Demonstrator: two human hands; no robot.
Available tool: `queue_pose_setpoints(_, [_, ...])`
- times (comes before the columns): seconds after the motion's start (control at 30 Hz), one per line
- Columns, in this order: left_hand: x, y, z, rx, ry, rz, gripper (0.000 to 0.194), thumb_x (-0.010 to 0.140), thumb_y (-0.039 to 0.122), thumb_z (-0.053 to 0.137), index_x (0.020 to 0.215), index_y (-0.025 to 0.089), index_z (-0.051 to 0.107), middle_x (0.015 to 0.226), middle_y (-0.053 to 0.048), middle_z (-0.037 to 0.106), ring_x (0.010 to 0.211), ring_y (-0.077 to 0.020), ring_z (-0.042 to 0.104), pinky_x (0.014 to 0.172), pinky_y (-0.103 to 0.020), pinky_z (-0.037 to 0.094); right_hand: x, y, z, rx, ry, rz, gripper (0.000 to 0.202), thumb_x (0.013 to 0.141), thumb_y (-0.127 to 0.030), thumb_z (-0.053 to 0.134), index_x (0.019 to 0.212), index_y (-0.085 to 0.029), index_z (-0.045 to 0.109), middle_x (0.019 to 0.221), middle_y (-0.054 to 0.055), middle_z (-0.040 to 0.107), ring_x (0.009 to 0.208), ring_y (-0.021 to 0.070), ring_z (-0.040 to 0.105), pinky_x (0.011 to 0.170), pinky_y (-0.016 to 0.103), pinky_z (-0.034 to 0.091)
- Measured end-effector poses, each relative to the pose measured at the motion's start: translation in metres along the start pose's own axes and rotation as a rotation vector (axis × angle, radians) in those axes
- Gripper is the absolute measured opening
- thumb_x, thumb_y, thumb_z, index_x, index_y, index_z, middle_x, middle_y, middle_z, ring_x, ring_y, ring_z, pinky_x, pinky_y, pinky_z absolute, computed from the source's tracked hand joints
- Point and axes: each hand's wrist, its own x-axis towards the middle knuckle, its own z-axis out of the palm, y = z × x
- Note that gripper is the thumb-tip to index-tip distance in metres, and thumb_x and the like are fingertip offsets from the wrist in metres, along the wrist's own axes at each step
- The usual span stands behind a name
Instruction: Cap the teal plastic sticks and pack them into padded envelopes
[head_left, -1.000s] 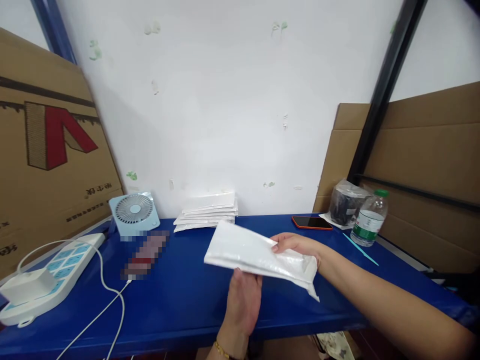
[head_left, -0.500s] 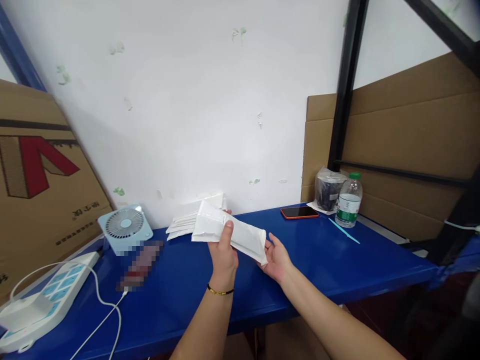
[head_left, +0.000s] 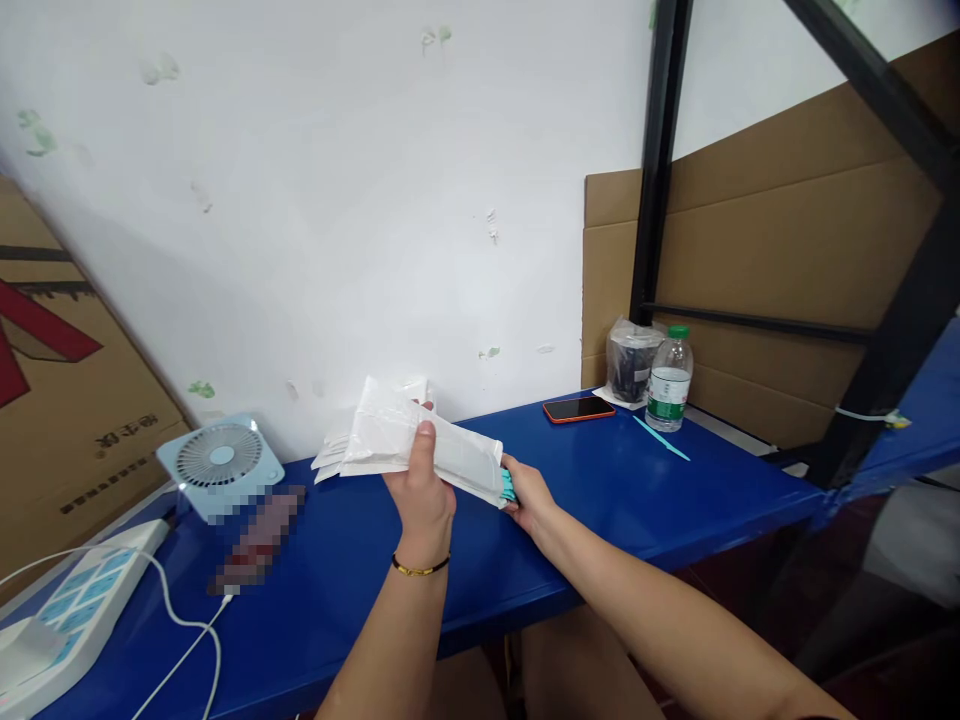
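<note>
My left hand (head_left: 422, 490) is closed round a white paper packet (head_left: 382, 430), thumb on top, a little above the table. At the packet's right end several teal strips (head_left: 508, 486) stick out. My right hand (head_left: 529, 494) is closed at that end, its fingers on the teal strips and partly hidden behind them. Behind the held packet, a stack of similar white packets (head_left: 327, 460) lies against the wall, partly covered from view. A slim teal stick (head_left: 660, 438) lies on the blue table (head_left: 600, 490) to the right.
An orange-edged phone (head_left: 579, 409), a water bottle (head_left: 670, 380) and a bagged dark cup (head_left: 630, 365) stand or lie at the back right. On the left are a light blue fan (head_left: 221, 460), a blurred-out object (head_left: 259, 540), a white power strip (head_left: 97, 600) and cables.
The teal strips now show at the packet's right end, where my right hand has closed from a looser hold. The view has shifted to the right.
</note>
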Motion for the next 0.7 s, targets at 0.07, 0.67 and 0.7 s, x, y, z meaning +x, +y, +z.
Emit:
queue_pose_setpoints(0.07, [0.005, 0.003, -0.005, -0.024, 0.055, 0.017, 0.037, 0.075, 0.028, 0.062, 0.111, 0.023, 0.055, 0.112, -0.003, 0.059, 0.105, -0.0211, 0.056, 0.095, -0.039, 0.043, 0.009, -0.004, -0.007, -0.097, 0.047, -0.07, 0.024, 0.073, -0.036, 0.057, 0.062, -0.019, 0.044, 0.04, -0.007, 0.04, 0.03, 0.0076, 0.037, 0.027, 0.018, 0.018])
queue_pose_setpoints(0.67, [0.056, 0.003, -0.078, -0.223, 0.265, -0.196, 0.024, 0.073, 0.034, 0.047, 0.088, 0.017, 0.054, 0.083, -0.002, 0.059, 0.088, -0.0193, 0.059, 0.081, -0.036, 0.05, 0.061, -0.029, -0.061, -1.115, 0.35, -0.678, 0.036, 0.081, -0.044, 0.044, 0.057, -0.019, 0.052, 0.066, 0.004, 0.054, 0.069, 0.0179, 0.049, 0.065, 0.028, 0.033])
queue_pose_setpoints(0.7, [0.058, -0.002, -0.083, -0.231, 0.283, -0.238, 0.025, 0.072, 0.034, 0.046, 0.087, 0.016, 0.054, 0.08, -0.003, 0.06, 0.085, -0.02, 0.06, 0.079, -0.037, 0.05, 0.061, -0.027, -0.059, -1.147, 0.34, -0.685, 0.035, 0.081, -0.044, 0.045, 0.059, -0.018, 0.054, 0.071, 0.006, 0.055, 0.075, 0.0192, 0.05, 0.069, 0.029, 0.034])
